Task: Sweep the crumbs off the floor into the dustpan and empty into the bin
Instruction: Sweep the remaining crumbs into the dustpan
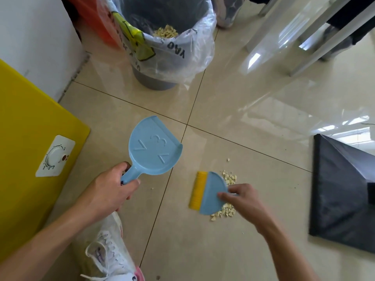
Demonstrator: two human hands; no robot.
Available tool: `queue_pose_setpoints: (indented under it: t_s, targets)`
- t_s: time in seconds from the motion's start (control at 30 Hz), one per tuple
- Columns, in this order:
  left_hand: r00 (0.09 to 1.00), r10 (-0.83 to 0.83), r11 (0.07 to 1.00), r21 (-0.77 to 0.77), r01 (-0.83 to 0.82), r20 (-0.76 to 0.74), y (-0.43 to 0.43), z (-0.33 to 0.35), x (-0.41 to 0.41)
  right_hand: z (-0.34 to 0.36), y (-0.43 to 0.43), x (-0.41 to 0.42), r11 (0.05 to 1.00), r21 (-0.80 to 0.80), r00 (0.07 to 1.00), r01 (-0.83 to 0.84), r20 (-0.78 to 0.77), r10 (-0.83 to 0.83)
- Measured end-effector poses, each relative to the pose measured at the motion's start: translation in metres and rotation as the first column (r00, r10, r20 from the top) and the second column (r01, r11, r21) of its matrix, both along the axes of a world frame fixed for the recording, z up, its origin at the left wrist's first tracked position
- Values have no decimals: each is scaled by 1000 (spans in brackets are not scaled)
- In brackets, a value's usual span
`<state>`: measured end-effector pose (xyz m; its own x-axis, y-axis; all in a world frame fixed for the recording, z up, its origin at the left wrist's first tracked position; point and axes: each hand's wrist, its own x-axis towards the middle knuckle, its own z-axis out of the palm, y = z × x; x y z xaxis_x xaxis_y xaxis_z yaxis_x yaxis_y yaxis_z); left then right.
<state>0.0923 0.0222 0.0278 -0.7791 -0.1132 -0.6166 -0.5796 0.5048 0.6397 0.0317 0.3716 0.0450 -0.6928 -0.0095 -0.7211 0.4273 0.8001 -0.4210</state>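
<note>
Left hand point(109, 189) wrapped around the handle of the blue dustpan point(154, 147), fingers closed on it, thumb along the top; pan held tilted with its open mouth toward the upper right, inner face showing raised marks, no crumbs seen in it; whether its lip touches the floor cannot be told. Right hand point(241, 199) pinching the blue half-round back of the small brush point(211, 193) between thumb and fingers; yellow bristle strip point(197, 190) faces left, toward the dustpan, with a gap of bare tile between brush and pan. Crumbs point(229, 178) lie pale yellow in a loose heap just under and to the right of the brush head, some above the hand, some below it; a few strays further out on the tile floor point(233, 122). Bin point(160, 33) stands beyond the dustpan, well apart, grey, lined with a clear plastic bag point(194, 49); a pile of similar pale crumbs already inside. Yellow panel point(26, 138) at left; dark sheet point(341, 191) at right; a white shoe point(109, 252) at bottom.
</note>
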Motion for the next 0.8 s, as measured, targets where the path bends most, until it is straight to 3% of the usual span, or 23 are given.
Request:
queue_pose_setpoints:
  t_s: [0.1,0.23,0.37,0.6,0.8]
  targets:
    - [1000,15,1000,-4,-16,-24,0,4,-2,-6,-71,28,972,-132,979,-195,27,200]
    - [999,2,1000,-22,-3,-38,1,11,-1,-30,-159,55,942,-35,941,-335,-60,333]
    - [1000,12,1000,30,-11,-29,-1,11,0,-44,-144,46,964,75,966,-256,-4,257]
    - [1000,-14,997,74,15,-14,9,7,2,-31,-9,2,956,274,995,-101,0,105]
    - [999,-40,996,84,38,26,19,8,10,10,48,-32,997,12,995,82,48,-82]
